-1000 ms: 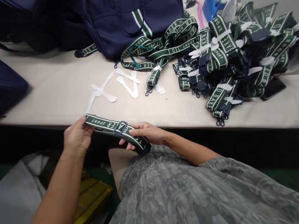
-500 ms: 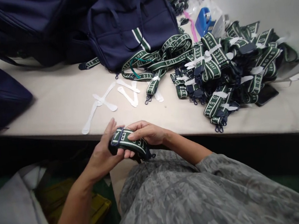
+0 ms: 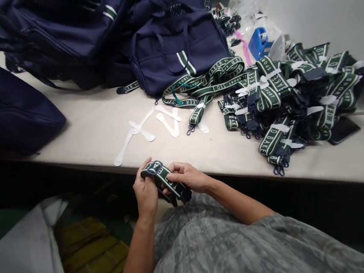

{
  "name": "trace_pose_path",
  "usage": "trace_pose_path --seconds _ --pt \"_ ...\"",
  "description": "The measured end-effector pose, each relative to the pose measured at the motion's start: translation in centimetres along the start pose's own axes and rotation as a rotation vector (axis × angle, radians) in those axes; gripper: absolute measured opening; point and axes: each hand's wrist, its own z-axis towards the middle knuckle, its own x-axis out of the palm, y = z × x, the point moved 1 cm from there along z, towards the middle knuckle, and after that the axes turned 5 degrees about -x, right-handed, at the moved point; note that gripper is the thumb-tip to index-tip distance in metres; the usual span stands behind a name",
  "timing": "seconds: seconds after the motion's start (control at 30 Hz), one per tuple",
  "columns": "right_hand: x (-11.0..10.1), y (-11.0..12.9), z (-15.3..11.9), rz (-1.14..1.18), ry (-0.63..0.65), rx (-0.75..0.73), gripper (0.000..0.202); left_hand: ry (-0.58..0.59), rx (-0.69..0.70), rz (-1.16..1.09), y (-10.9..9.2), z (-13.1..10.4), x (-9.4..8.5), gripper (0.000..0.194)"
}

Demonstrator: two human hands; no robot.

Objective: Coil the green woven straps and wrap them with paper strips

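Between my two hands is a folded dark green strap (image 3: 167, 180) with white lettering, white edge lines and a dark slider buckle. My left hand (image 3: 146, 192) is closed around its left end, thumb near the buckle. My right hand (image 3: 189, 176) pinches the strap's middle from the right. The bundle is held in front of my lap, just below the table's front edge. On the table beyond it lie several white toothed ties (image 3: 125, 144). A banded strap bundle (image 3: 196, 114) with a metal-like hook rests to their right.
A large heap of banded straps (image 3: 273, 134) covers the right side of the table (image 3: 82, 137), beside a black phone (image 3: 344, 129). Navy bags (image 3: 173, 47) stand at the back and left. A blue tape dispenser (image 3: 258, 43) sits behind the heap. Yellow crates (image 3: 90, 257) lie below.
My left hand, previously spread beside the strap, has closed on its left end. The strap has tilted, its right end lower. The camera view has shifted, so the table things appear further right and lower.
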Motion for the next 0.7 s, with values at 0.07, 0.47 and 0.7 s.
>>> trace_pose_path --seconds 0.07,0.47,0.7 --pt "0.5 -0.1 0.3 0.036 0.003 -0.033 0.058 -0.021 0.004 0.012 0.5 0.2 -0.3 0.037" --pt "2.0 0.2 3.3 -0.070 -0.074 -0.473 0.065 0.244 -0.245 -0.367 0.4 -1.6 1.9 0.057" --pt "1.4 -2.8 2.4 -0.623 -0.400 -0.789 0.043 0.443 -0.099 -0.152 1.0 -2.3 1.5 0.052"
